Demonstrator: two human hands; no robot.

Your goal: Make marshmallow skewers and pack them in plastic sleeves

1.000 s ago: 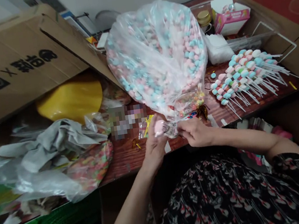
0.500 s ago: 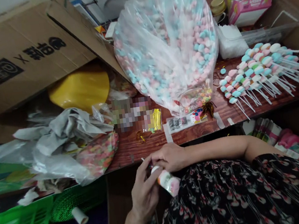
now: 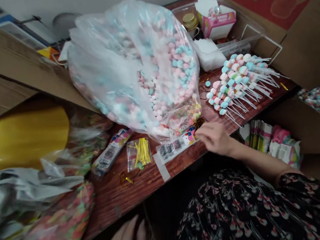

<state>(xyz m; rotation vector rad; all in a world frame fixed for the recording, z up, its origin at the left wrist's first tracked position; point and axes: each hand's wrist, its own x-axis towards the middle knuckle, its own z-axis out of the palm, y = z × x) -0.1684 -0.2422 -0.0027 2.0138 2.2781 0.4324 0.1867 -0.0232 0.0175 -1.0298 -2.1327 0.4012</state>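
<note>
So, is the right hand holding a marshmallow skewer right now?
No, the right hand holds nothing visible and sits beside the printed sticker strip, away from the marshmallow skewers lying on the table.

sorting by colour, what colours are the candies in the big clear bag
Pink, pale blue and white in the clear plastic bag, head view.

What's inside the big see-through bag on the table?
The clear plastic bag holds lots of pink, blue and white puffy sweets, with colourful bits near its neck. Folded plastic hides those on its left side.
</note>
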